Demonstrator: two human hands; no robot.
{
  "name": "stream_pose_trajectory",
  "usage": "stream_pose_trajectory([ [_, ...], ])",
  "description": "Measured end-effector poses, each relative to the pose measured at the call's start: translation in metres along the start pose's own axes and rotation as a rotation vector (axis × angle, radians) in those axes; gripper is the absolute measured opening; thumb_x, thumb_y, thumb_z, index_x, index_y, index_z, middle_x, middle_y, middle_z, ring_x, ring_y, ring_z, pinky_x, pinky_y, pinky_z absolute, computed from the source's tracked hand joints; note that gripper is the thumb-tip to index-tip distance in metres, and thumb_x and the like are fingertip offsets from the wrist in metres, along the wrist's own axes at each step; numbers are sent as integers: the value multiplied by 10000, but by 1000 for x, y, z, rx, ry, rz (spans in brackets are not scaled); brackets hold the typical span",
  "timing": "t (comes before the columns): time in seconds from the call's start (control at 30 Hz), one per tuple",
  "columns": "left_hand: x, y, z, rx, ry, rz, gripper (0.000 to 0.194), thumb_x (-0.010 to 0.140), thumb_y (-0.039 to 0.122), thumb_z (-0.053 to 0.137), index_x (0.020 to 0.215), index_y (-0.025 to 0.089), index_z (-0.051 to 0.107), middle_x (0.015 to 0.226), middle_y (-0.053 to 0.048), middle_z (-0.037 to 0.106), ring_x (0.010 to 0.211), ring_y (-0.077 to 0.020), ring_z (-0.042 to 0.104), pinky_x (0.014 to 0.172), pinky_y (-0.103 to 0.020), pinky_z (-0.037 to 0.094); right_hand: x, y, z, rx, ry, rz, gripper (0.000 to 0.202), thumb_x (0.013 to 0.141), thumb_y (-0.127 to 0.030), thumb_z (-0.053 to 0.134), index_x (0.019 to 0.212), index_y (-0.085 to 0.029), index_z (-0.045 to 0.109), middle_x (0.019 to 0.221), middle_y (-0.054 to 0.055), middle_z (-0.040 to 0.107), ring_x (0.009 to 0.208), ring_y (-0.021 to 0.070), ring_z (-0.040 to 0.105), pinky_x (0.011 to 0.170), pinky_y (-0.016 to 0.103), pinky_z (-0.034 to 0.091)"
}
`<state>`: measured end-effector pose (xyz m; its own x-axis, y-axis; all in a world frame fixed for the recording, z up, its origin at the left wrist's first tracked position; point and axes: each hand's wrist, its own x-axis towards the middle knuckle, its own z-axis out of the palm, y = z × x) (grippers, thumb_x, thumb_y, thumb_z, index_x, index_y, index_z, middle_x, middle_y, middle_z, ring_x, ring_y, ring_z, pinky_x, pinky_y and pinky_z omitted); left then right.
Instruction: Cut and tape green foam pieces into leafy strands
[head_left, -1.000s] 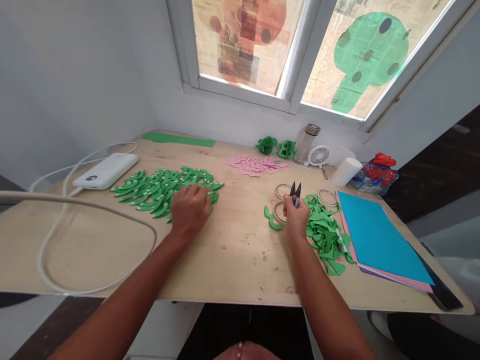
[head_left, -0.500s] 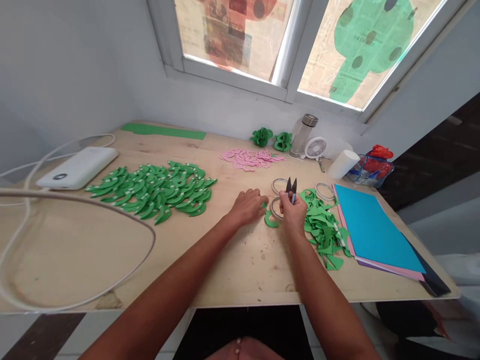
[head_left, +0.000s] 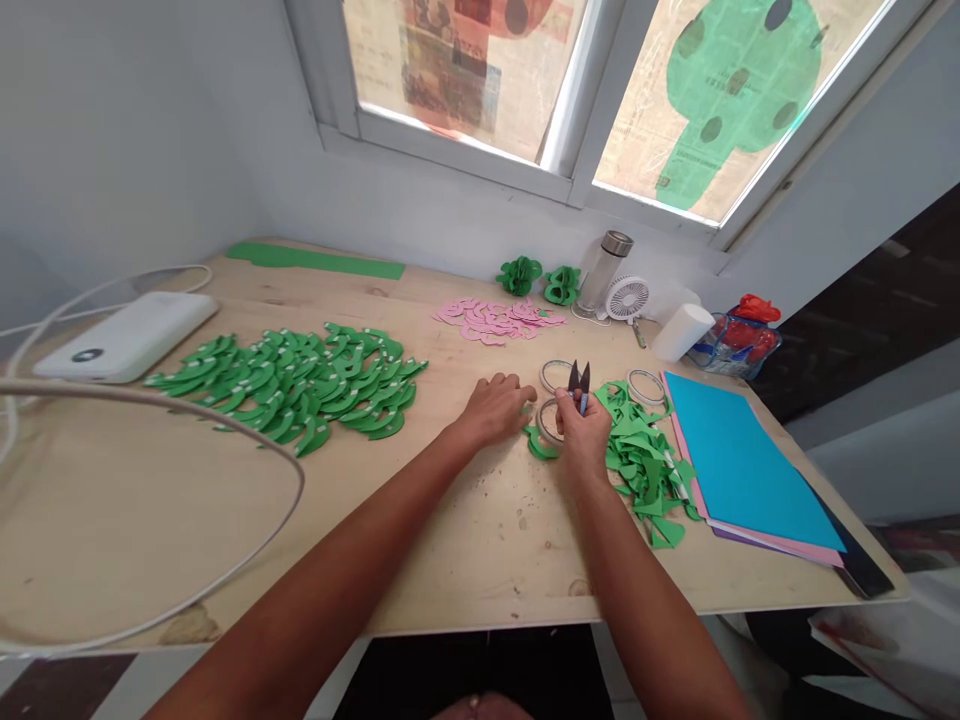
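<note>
My right hand (head_left: 587, 428) is closed around a pair of small snips (head_left: 580, 388), their dark pointed blades sticking up and away from me. To its left, my left hand (head_left: 496, 408) rests low over the table, fingers curled and pinched at a bit of green paper. A curved green paper piece (head_left: 540, 446) lies just under and beside those fingertips. Between the hands are a roll of tape (head_left: 550, 436), partly covered by my right hand, and a second tape roll (head_left: 555, 362) behind it. Green paper scraps (head_left: 645, 455) lie heaped right of my right hand.
A big pile of curved green pieces (head_left: 292, 385) spreads on the left, by a white power bank (head_left: 127, 335) and looping cable (head_left: 289, 510). Farther back are pink cutouts (head_left: 495, 320), a bottle (head_left: 604, 270) and a small fan (head_left: 626, 298). Coloured sheets (head_left: 750, 465) lie right.
The view has shifted slightly. Both hands stay in nearly the same place, the left still at the green paper and the right still holding the snips.
</note>
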<state>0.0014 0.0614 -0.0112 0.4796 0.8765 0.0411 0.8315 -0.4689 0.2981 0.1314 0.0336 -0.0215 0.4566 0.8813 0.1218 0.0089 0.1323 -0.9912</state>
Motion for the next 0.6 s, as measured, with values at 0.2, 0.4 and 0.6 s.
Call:
stream_pose_trajectory([
  [0.2,-6,-2,-7,-16,-38,4,163,734,215,588,892,237,622,990,-81,592,1010,-273,514,816,-387,392,0,2,-1,-13,-15,20,326,641,-444,671,625,-187,472,450,-90,413,393,56,325,383,201,264],
  [0.4,-16,-8,-1,-108,-37,-28,91,705,166,563,777,215,590,960,-72,607,996,-259,524,817,-376,388,-2,1,0,-18,-18,10,342,644,-452,674,617,-192,454,462,-92,396,403,55,322,387,198,258],
  [0.6,-24,-9,5,-320,14,-67,82,663,146,568,707,212,552,766,-4,634,792,-196,583,692,-300,402,-3,0,0,31,-11,32,333,638,-436,687,617,-194,459,454,-96,397,395,54,309,389,202,245],
])
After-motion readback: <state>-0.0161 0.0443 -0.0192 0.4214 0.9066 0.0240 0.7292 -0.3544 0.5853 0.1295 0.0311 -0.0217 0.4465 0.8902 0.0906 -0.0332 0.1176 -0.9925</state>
